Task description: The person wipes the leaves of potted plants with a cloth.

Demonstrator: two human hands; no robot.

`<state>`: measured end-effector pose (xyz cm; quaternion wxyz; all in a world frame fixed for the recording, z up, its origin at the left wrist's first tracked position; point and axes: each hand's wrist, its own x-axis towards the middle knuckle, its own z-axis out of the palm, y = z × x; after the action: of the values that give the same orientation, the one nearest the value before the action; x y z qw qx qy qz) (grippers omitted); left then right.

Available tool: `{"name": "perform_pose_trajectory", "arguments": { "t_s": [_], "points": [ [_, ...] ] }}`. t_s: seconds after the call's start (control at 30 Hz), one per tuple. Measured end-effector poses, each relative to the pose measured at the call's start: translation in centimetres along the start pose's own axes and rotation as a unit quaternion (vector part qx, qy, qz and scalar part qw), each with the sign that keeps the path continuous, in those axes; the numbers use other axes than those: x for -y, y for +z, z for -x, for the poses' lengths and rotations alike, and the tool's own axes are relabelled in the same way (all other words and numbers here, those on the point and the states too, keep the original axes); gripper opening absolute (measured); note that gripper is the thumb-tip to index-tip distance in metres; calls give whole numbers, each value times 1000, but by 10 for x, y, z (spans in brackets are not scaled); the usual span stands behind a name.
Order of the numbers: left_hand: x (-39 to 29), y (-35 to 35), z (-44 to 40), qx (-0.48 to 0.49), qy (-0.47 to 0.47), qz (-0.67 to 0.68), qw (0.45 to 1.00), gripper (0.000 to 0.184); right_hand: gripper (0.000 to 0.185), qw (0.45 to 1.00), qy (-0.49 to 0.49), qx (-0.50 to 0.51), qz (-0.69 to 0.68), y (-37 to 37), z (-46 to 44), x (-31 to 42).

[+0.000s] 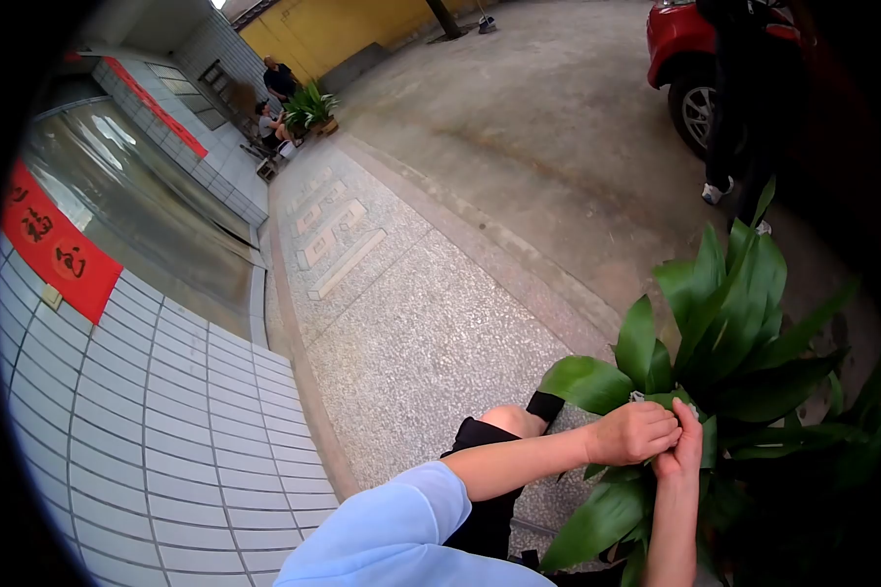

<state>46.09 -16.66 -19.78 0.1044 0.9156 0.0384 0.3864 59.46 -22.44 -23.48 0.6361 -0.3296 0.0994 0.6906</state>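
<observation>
A broad-leaved green plant [729, 303] rises at the lower right, its long glossy leaves spreading around both hands. My left hand [632, 433] reaches in from the left, its fingers curled closed. Right up against it, my right hand [687, 442] comes from below with fingers closed around a leaf [668, 399] of the plant. A small whitish-grey bit [638, 396] shows just beyond the left knuckles; I cannot make out what it is. What lies inside the left fingers is hidden.
A speckled stone walkway [431, 323] runs beside a white tiled wall [181, 430]. Red paper banners hang by a curtained doorway [132, 186]. Two people [276, 98] are near another plant [310, 106] at the back. A person in dark clothes [729, 108] stands beside a red car [668, 44].
</observation>
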Motion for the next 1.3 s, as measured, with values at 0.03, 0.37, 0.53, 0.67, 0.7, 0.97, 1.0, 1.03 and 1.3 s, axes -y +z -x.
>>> {"name": "perform_pose_trajectory", "arguments": {
  "t_s": [0.03,0.37,0.53,0.67,0.7,0.97,1.0,1.03,1.3],
  "points": [
    [-2,0,-1,-5,11,-2,1000,25,8,1000,15,1,5,-3,-1,3],
    [-25,-10,-1,-50,8,110,993,23,17,999,3,-23,33,4,4,12],
    [-21,-21,1,-137,-294,330,886,21,14,999,-24,-25,28,10,5,2],
    [8,-10,13,-240,-530,447,680,31,11,993,-60,-39,90,24,17,4],
    [16,-7,20,-239,-575,447,643,34,11,993,-59,-41,93,29,21,4],
    [26,17,31,-40,-677,593,435,64,13,999,-27,-12,29,54,43,5],
    [21,14,20,-58,-662,626,407,65,13,999,-35,-4,25,51,39,5],
    [16,14,14,-78,-647,659,376,66,12,999,-42,2,22,43,34,3],
    [28,3,-2,-87,-609,731,294,50,18,994,-51,9,98,50,45,-24]
  ]
}}
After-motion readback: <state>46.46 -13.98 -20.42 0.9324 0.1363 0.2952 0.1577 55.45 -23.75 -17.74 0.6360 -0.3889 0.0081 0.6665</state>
